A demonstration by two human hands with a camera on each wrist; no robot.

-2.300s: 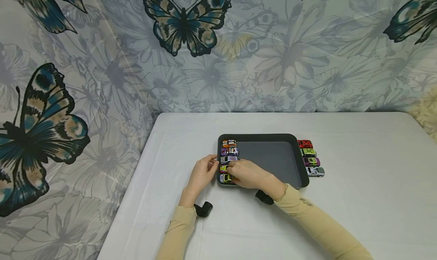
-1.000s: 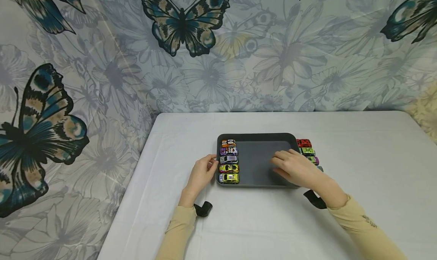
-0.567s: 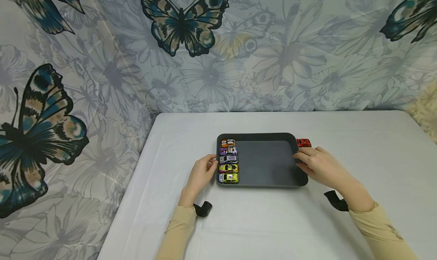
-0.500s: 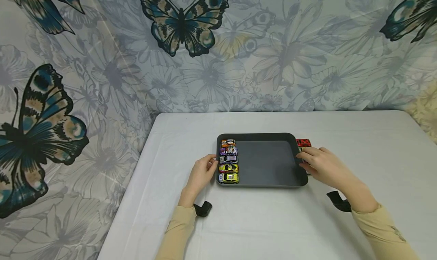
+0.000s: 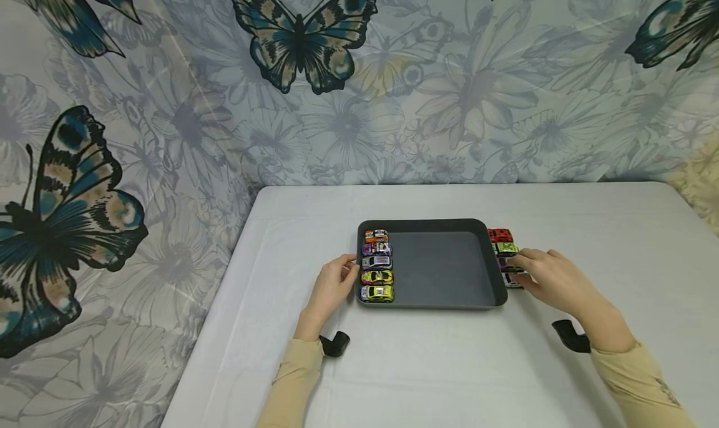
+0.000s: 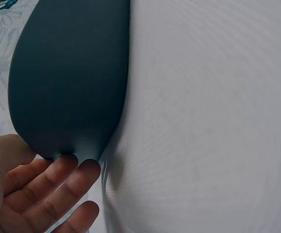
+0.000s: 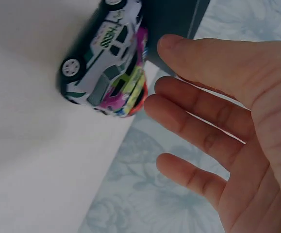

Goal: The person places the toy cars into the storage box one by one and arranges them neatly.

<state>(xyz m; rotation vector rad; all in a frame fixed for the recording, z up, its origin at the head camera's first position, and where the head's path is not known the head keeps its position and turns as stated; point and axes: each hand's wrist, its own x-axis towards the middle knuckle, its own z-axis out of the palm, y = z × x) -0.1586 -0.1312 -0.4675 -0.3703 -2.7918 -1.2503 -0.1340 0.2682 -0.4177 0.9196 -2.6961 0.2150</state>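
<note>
My left hand [image 5: 331, 287] touches the left end of a dark grey tray [image 5: 435, 269] with its fingertips; its fingers [image 6: 57, 187] are loosely extended there in the left wrist view. Inside the tray, a column of several toy cars lines the left side, with a yellow-green toy car [image 5: 377, 293] nearest me. My right hand [image 5: 553, 281] hovers beside the toy cars outside the tray's right edge, thumb and fingers apart, holding nothing. In the right wrist view a white toy car [image 7: 104, 58] is closest to the fingertips. My fingers partly cover the purple toy car [image 5: 503, 264] in the head view.
A red toy car [image 5: 500, 235] and a green toy car [image 5: 505, 249] stand farther back in the right-hand row. White cloth covers the table [image 5: 427, 372], and a butterfly-patterned fabric [image 5: 393, 135] hangs behind it.
My right hand has left the near yellow cars inside the tray and crossed rightward to the outside row. The left hand stays at the tray's left end.
</note>
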